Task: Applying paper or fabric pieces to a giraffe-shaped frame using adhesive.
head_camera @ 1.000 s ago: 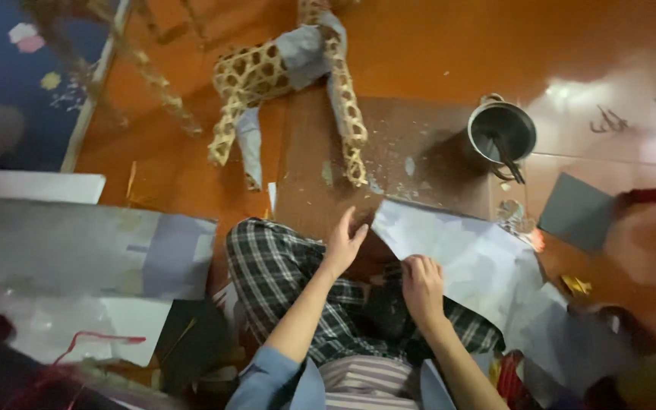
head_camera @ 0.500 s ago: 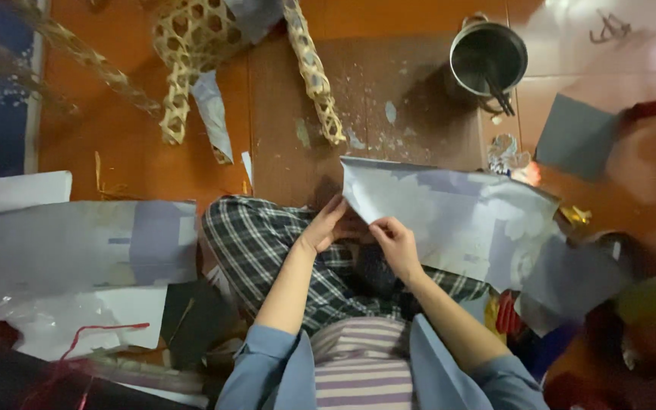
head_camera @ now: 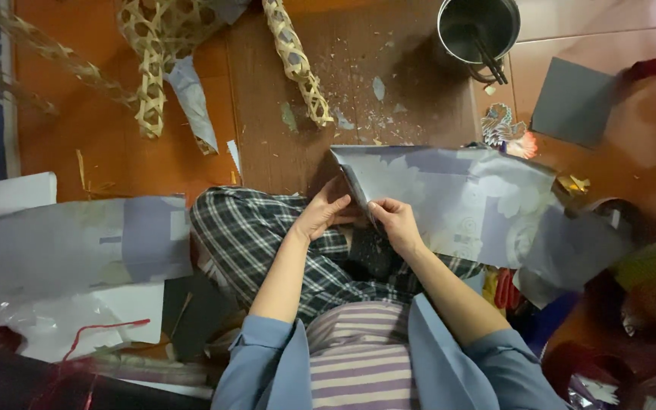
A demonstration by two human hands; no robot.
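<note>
Grey paper sheet [head_camera: 449, 201], lately spread flat, was pinched at its folded near edge by left hand [head_camera: 326, 215] and right hand [head_camera: 396, 222].

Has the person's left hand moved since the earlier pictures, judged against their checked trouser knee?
Yes. The left hand has drawn back from beyond the checked trouser knee onto the grey paper sheet's folded edge.

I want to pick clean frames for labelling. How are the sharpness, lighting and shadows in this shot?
Head view: the hands, left hand and right hand, and the grey paper sheet are fairly sharp; the woven bamboo frame at the left edge smears; warm light, soft glare on the floor tile; bottom corners dark.
</note>
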